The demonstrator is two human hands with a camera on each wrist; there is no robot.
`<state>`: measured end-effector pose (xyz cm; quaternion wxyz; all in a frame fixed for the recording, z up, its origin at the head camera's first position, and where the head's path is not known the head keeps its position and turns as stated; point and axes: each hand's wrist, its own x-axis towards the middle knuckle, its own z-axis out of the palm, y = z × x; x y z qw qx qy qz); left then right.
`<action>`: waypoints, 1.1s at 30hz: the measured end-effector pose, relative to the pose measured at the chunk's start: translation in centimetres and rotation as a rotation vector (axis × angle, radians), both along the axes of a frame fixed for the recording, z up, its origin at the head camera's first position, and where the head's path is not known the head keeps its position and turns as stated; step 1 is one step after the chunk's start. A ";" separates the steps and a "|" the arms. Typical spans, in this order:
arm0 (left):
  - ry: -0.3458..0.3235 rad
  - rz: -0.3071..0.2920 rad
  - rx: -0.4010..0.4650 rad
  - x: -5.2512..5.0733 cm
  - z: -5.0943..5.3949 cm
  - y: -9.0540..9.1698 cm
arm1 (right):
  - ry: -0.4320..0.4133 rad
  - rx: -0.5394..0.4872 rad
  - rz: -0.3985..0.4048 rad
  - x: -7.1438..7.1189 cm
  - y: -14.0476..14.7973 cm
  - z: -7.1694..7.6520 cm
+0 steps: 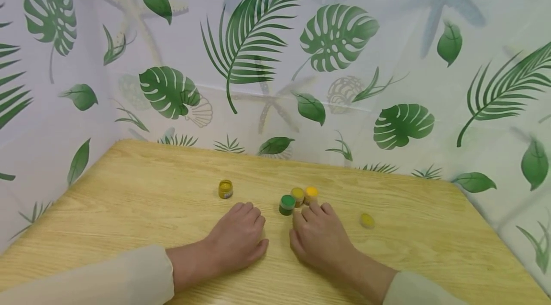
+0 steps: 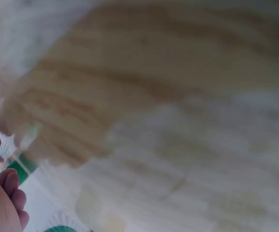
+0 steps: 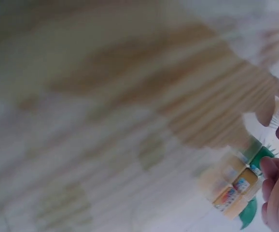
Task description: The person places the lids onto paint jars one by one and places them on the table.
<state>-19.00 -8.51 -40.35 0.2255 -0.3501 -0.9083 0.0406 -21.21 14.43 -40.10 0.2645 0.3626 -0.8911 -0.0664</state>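
Both hands rest on the wooden table, fingers loosely curled, with nothing held in either. My left hand (image 1: 238, 235) lies below and to the right of a small uncapped paint jar (image 1: 225, 189) holding dark yellow paint. My right hand (image 1: 320, 234) is just in front of a close group of small paint jars: a green one (image 1: 287, 205), an olive-yellow one (image 1: 297, 195) and an orange-yellow one (image 1: 311, 192). Whether its knuckles touch the orange-yellow jar I cannot tell. A yellow round lid (image 1: 367, 221) lies flat to the right of this hand. In the right wrist view the green jar (image 3: 261, 158) shows beside the fingers.
The pale wooden table (image 1: 163, 176) runs back to a white cloth backdrop (image 1: 275, 66) printed with green leaves, shells and starfish. The cloth also closes off the left and right sides.
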 end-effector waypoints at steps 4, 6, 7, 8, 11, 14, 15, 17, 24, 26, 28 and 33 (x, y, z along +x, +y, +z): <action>0.010 0.015 -0.019 -0.1 0.1 -0.8 | 0.015 0.013 0.025 -0.2 0.5 -0.2; -0.003 0.017 -0.020 -0.2 0.1 -1.2 | 0.029 0.010 0.040 -0.3 1.0 -0.2; -0.005 0.018 -0.020 -0.2 0.1 -1.5 | 0.037 0.005 0.049 -0.4 1.3 -0.3; -0.008 0.019 -0.018 -0.3 0.1 -1.8 | 0.043 0.002 0.056 -0.4 1.6 -0.4; -0.007 0.030 -0.013 -0.4 0.0 -2.7 | 0.046 -0.006 0.065 -0.5 2.6 -0.6; -0.013 0.042 0.008 -0.7 -0.1 -3.7 | 0.029 -0.017 0.055 -0.6 3.7 -0.9; -0.012 0.047 0.012 -0.8 -0.1 -4.0 | 0.020 -0.022 0.049 -0.7 4.1 -0.9; -0.017 0.057 0.021 -1.0 -0.1 -4.6 | 0.003 -0.035 0.040 -0.8 4.8 -0.9; -0.065 0.130 0.044 -1.6 0.0 -6.9 | 0.008 -0.077 0.021 -1.4 7.6 -0.8; -0.085 0.159 0.059 -1.9 0.0 -7.4 | 0.008 -0.084 -0.004 -1.5 8.5 -0.7; -0.111 0.191 0.082 -2.4 0.1 -7.9 | -0.002 -0.082 -0.044 -1.6 9.4 -0.6; -0.156 0.252 0.153 -3.7 0.2 -8.6 | -0.035 -0.080 -0.142 -2.1 11.6 -0.3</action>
